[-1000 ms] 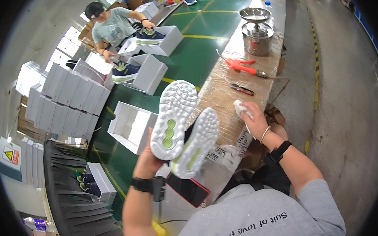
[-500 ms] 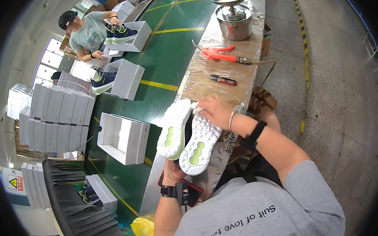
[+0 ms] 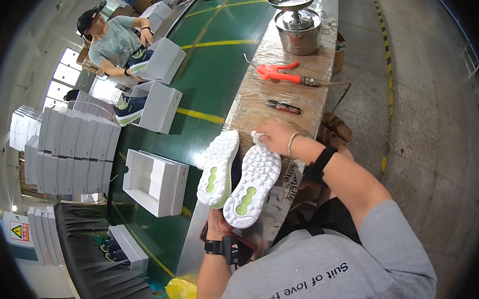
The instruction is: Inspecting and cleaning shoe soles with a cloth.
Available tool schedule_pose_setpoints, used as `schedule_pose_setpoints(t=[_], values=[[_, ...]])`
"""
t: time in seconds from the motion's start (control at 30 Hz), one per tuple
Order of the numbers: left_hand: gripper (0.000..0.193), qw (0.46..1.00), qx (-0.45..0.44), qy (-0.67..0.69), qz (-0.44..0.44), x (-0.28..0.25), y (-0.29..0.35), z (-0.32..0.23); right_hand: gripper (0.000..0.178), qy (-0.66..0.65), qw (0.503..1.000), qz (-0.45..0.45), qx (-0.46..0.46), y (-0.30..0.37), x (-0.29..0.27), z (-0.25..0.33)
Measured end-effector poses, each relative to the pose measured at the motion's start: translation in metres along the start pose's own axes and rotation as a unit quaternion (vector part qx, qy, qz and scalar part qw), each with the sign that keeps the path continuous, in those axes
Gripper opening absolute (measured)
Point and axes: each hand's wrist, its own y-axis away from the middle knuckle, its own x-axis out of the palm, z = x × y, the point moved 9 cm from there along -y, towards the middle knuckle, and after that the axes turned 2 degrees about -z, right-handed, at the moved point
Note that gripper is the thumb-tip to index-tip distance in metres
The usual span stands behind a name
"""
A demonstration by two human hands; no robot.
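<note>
A pair of sneakers is held with the white soles facing up, the left shoe (image 3: 215, 167) beside the right shoe (image 3: 255, 177). Both soles have green wavy inserts, and a bit of dark upper shows between them. My left hand (image 3: 219, 223) grips the pair from beneath at the heel end, its fingers mostly hidden. At the toe of the right shoe, my right hand (image 3: 274, 135) is closed on a small white cloth (image 3: 258, 137) pressed against the sole.
On the film-covered bench lie thread snips (image 3: 284, 106) and a red air gun (image 3: 281, 74); a metal scale or dish stand (image 3: 298, 31) is farther off. An open white shoebox (image 3: 156, 183) sits on the green conveyor (image 3: 209, 102). Across it, a co-worker (image 3: 115, 43) handles a boxed shoe.
My right hand has shifted slightly with the cloth at the right shoe's toe. The shoes have spread apart a little at the toes. Across the conveyor, the co-worker's shoebox has tilted and moved nearer.
</note>
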Motion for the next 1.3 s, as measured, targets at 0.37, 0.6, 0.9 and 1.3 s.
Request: schedule_pose_setpoints(t=[0.37,0.6,0.9,1.3], values=[[0.043,1.000,0.009,0.002,-0.016,-0.003,-0.001,0.001,0.015,0.068,0.977,-0.122,-0.162,0.011,-0.006,0.024],[0.038,0.999,0.032,0.002,0.022,-0.003,-0.005,-0.009,0.021,0.024,0.937,-0.107,-0.333,0.079,-0.002,0.117],[0.039,1.000,0.007,0.000,0.026,0.025,0.002,-0.002,0.023,0.107,0.940,-0.231,-0.228,0.017,-0.147,0.022],[0.051,0.986,0.085,-0.133,0.056,0.023,-0.002,-0.010,0.024,0.172,0.948,-0.267,0.028,-0.142,-0.344,-0.104]])
